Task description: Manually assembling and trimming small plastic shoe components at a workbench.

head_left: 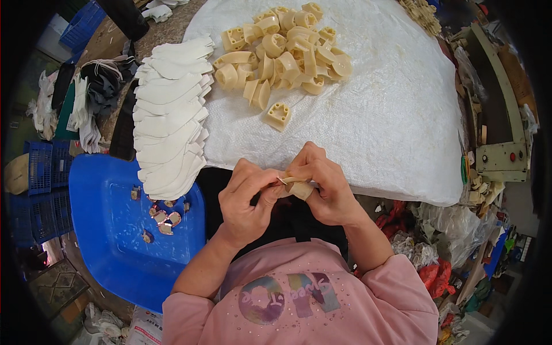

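My left hand point(246, 198) and my right hand point(322, 187) meet in front of my chest, both closed on one small beige shoe heel block point(300, 189) with a thin pale strip at its top. The fingertips of both hands pinch that strip. A pile of beige heel blocks point(282, 49) lies on the white sack cloth point(391, 115) ahead, with a single heel block point(278, 115) lying apart, nearest my hands. A fanned stack of white cut pieces point(169, 115) lies along the cloth's left edge.
A blue plastic tub point(109, 230) at lower left holds several small wrapped heel pieces point(164, 218). Blue crates point(43, 172) and dark clutter stand further left. A grey machine with buttons point(500, 155) sits at right, with bags and scraps point(437, 247) below it.
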A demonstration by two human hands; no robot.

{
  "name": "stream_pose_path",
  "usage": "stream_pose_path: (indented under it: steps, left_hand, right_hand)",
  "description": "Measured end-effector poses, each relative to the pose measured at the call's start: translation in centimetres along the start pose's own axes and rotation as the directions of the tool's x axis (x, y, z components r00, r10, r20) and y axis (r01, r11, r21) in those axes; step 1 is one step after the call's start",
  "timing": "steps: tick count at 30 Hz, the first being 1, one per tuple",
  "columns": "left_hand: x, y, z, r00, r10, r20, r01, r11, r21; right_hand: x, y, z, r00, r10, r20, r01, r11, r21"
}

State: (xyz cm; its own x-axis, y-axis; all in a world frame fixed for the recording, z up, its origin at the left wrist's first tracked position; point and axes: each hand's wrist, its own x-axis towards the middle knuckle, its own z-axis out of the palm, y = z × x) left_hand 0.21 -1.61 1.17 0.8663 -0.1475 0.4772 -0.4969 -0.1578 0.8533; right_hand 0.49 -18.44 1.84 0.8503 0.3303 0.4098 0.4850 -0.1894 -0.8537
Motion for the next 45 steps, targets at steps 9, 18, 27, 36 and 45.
stream_pose_path:
  steps: [9, 18, 27, 36, 45]
  left_hand:
    - [0.6, 0.1, -0.4, 0.997, 0.023, 0.080, -0.031, 0.995, 0.093]
    - [1.1, 0.4, -1.8, 0.964, 0.267, -0.008, -0.261, 0.945, 0.197]
    - [1.2, 1.3, -2.0, 0.950, 0.246, -0.190, -0.242, 0.969, 0.048]
    - [0.5, 0.9, -1.2, 0.945, 0.324, 0.041, -0.325, 0.944, 0.050]
    - [0.8, 1.4, -0.4, 0.900, 0.390, 0.194, -0.435, 0.832, 0.344]
  right_hand:
    - [0.6, -1.0, 0.0, 0.991, -0.039, 0.128, 0.056, 0.990, -0.132]
    - [1.3, -1.4, 0.3, 0.970, -0.242, -0.008, 0.221, 0.901, -0.373]
    - [-1.6, -1.3, 1.1, 0.932, 0.325, -0.162, -0.268, 0.916, 0.298]
    - [-2.3, -2.7, 2.3, 0.816, 0.552, -0.172, -0.256, 0.611, 0.749]
    - [-1.6, -3.6, 2.7, 0.843, 0.504, -0.187, -0.349, 0.778, 0.522]
